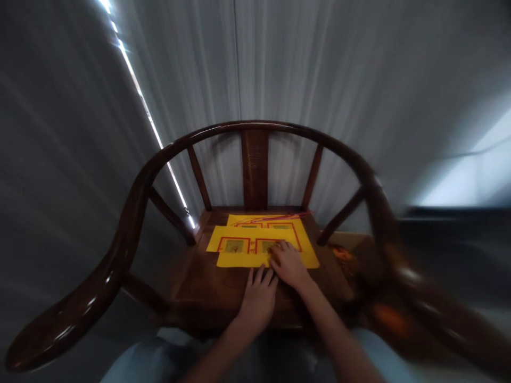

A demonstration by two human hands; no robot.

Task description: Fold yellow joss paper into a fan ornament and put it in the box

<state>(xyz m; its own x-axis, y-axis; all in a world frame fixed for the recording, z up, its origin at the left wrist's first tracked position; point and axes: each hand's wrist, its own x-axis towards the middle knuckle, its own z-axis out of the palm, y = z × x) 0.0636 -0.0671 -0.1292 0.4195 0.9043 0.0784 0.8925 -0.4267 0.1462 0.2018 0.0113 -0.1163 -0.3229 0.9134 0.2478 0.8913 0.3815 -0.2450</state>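
Two yellow paper sheets with red printed frames lie overlapping on a brown wooden chair seat (207, 287). The upper yellow sheet (235, 259) has two red-edged squares with dull gold patches; the lower yellow sheet (307, 250) shows behind it and to its right. My right hand (289, 264) rests on the upper sheet, its fingers bent slightly over the right-hand gold patch and covering part of it. Just below the sheet's near edge lies my left hand (259, 298), fingers apart and flat, their tips close to the paper.
Thin pink-red strips (271, 217) lie across the far end of the sheets. A curved chair rail (255, 125) surrounds the seat, with a back panel (254, 170) in the middle. A cardboard box (361, 244) with orange items stands low at the right. Grey curtain-like folds hang behind.
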